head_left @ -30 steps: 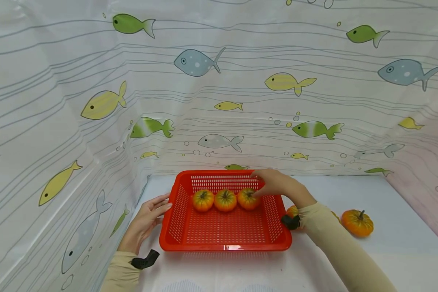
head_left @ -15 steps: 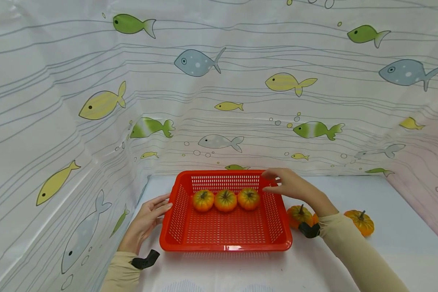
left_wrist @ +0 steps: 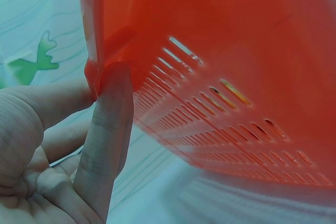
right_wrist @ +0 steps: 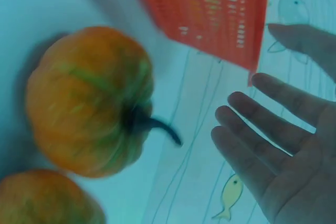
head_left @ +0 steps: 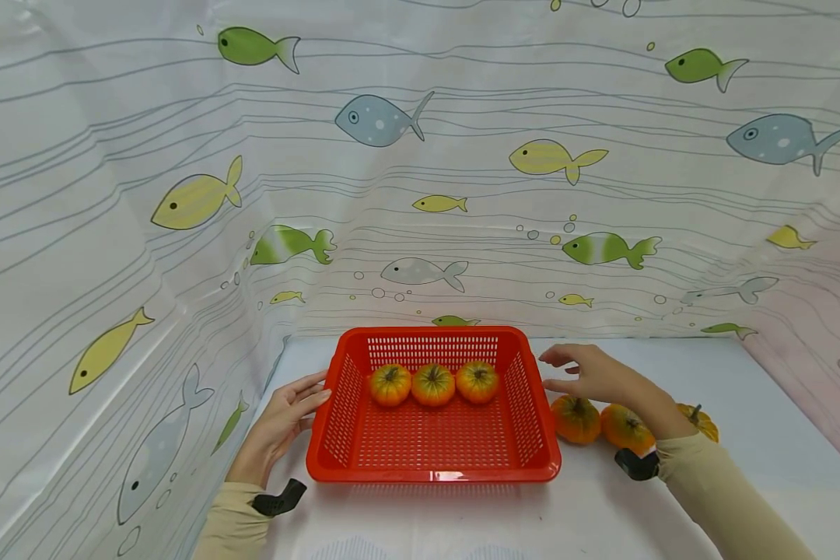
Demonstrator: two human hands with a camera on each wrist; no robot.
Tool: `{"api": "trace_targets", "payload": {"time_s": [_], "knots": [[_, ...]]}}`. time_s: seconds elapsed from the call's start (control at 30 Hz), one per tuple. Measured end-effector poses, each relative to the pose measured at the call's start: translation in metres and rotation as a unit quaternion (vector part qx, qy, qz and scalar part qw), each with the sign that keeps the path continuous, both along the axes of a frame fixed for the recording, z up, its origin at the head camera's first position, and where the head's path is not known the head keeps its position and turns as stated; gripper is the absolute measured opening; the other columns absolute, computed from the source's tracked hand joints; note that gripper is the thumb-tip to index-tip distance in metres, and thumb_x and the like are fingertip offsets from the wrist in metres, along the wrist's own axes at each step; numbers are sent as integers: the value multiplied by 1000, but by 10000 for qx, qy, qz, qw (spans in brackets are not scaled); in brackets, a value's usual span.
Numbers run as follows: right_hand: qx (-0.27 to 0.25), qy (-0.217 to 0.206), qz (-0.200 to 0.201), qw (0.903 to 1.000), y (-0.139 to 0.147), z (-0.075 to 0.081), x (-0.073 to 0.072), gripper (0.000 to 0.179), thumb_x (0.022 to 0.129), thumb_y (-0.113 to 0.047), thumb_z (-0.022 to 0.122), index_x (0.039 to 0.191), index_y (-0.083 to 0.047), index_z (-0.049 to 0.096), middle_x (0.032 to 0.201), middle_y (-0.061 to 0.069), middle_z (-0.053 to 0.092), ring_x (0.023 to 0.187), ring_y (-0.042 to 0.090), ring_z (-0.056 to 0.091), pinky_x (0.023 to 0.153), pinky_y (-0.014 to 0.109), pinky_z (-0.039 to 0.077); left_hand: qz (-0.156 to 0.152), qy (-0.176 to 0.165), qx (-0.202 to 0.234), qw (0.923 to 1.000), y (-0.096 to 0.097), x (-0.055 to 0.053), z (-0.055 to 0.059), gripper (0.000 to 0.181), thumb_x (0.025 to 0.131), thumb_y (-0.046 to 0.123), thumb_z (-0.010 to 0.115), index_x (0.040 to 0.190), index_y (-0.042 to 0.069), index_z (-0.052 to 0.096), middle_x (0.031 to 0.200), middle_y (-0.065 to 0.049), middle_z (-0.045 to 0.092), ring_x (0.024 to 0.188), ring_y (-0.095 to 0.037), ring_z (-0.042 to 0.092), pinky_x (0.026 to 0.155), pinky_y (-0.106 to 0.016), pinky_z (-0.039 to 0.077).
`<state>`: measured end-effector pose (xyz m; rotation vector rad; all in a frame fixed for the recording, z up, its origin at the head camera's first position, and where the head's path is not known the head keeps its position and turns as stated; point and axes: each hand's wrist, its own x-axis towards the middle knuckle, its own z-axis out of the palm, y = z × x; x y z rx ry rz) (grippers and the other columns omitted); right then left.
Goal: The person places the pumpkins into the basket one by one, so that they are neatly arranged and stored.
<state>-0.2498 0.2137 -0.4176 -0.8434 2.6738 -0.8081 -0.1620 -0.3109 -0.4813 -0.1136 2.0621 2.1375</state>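
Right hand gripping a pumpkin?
No, in the right wrist view the right hand is open with nothing in its fingers, and the larger-looking pumpkin sits apart from it.

From where I stand I count six pumpkins (head_left: 433, 387) (three inside, three outside), one red basket (head_left: 392, 474), one left hand (head_left: 280, 420), one right hand (head_left: 600, 376), two beige sleeves (head_left: 728, 490), two black wrist devices (head_left: 278, 500).

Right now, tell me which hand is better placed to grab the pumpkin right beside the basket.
Right, probably: the right hand holds nothing and hovers near that pumpkin, while the left hand holds the basket at its opposite side.
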Motion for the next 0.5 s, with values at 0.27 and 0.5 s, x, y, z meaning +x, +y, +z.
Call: {"api": "trace_targets", "payload": {"time_s": [0.27,0.5], "knots": [[542,-495,-152,9972,18,-15,10,63,82,-36,85,133,-6,63,135,19,65,126,44,57,98,60,56,6,-11,15,10000,-1,0,0,64,103,16,65,157,-1,36,116,6,69,94,-8,73,75,-26,63],[728,-760,-306,9940,28,-28,17,69,74,-34,92,132,-9,64,132,16,66,121,38,59,95,61,56,-15,-5,57,10000,0,0,0,63,103,15,64,157,-2,36,115,5,69,93,-8,73,75,-27,63]]}}
